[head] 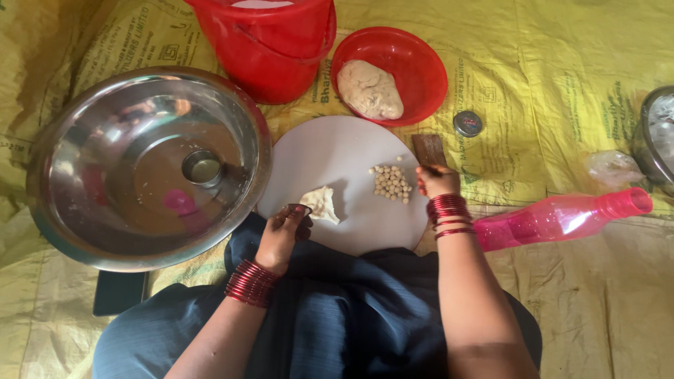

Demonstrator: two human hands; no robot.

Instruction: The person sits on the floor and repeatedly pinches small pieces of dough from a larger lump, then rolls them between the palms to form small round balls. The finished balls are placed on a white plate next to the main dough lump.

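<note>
A round white board [330, 151] lies in front of me on a yellow sheet. On it sit a small flattened piece of pale dough [321, 203] and a cluster of several tiny dough balls [392, 182]. My left hand [284, 231], with red bangles at the wrist, pinches a small dark ring-shaped thing right beside the dough piece. My right hand [437, 180] rests at the board's right edge, fingers curled on the lower end of a brown wooden comb-like tool [428, 149], close to the dough balls.
A large steel bowl [84, 168] with a small steel cup [203, 168] inside stands at the left. Behind the board are a red bucket [270, 49] and a red bowl [421, 63] holding a dough lump [370, 90]. A pink bottle [562, 217] lies at right, near a small round lid [467, 123].
</note>
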